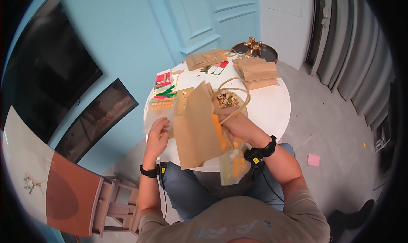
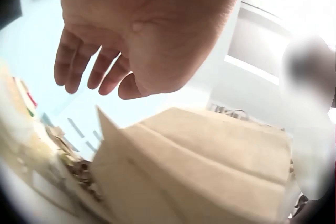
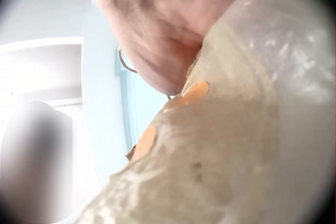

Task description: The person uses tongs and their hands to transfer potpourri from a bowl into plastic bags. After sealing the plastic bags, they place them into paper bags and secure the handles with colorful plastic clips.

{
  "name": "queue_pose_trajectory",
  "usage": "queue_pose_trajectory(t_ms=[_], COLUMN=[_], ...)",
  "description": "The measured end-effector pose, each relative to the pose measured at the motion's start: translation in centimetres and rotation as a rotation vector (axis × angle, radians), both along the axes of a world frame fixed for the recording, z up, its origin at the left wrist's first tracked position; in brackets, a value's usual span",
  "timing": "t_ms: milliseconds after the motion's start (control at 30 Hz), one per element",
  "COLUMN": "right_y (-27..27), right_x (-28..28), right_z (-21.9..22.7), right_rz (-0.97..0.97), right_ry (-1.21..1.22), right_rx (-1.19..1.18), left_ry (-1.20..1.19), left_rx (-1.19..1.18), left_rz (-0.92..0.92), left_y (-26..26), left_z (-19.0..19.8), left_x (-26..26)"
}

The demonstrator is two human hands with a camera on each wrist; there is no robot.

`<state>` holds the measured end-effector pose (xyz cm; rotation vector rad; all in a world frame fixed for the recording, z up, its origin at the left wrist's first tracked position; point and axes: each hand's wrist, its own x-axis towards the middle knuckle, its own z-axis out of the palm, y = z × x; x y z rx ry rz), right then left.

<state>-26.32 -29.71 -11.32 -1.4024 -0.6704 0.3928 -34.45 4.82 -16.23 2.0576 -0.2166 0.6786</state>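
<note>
In the head view a brown paper bag (image 1: 197, 126) with a twisted handle (image 1: 244, 109) stands tilted in front of the person. Orange stickers (image 1: 220, 130) line the bag's right edge. My right hand (image 1: 236, 122) grips the bag at that edge, its fingertips partly hidden. Below the right wrist, a clear sheet with orange dots (image 1: 235, 165) hangs over the table's front edge. To the left of the bag is my left hand (image 1: 159, 134), its fingers loosely bent and holding nothing. The left wrist view shows that palm (image 2: 142, 35) above the bag (image 2: 210, 155).
On the round white table (image 1: 272, 105) another clear sheet of orange dots (image 1: 161, 109) lies by the left hand. Green and red sticks (image 1: 165, 92) lie beyond it. A bowl of dried pieces (image 1: 228, 99) sits behind the bag. More paper bags (image 1: 257, 73) lie farther back.
</note>
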Motion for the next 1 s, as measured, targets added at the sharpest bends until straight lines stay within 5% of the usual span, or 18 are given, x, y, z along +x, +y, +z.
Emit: queue_pose_trajectory(t_ms=[33, 133, 333, 467, 600, 700, 800, 1000], right_y=[0.5, 2.2, 4.4, 3.4, 0.9, -1.7, -3.9, -3.6], right_x=[-1.0, -2.0, -6.5, -7.2, -7.1, -6.9, -7.6, -7.9], right_z=[0.9, 1.2, 3.2, 4.1, 3.7, 3.8, 5.2, 4.4], right_rz=[-0.015, 0.02, 0.014, -0.023, -0.107, -0.308, -0.507, -0.412], right_ry=[-0.087, -0.305, -0.338, -0.422, -0.25, -0.459, -0.481, -0.455], right_rx=[-0.056, -0.211, -0.082, -0.218, -0.306, -0.289, -0.601, -0.489], left_ry=[-0.088, 0.106, 0.173, 0.287, 0.324, 0.264, 0.156, 0.153], left_rx=[0.222, -0.002, 0.312, 0.379, 0.19, 0.147, 0.14, 0.206], left_rz=[0.159, 0.162, 0.192, 0.157, 0.214, 0.258, 0.272, 0.269], left_y=[-0.1, -4.8, -10.5, -9.4, -4.9, -3.2, -3.4, -6.4], left_z=[0.4, 5.9, 13.5, 14.2, 13.5, 14.0, 13.8, 14.9], left_x=[-0.2, -3.6, -8.2, -9.1, -11.0, -12.0, -12.9, -12.9])
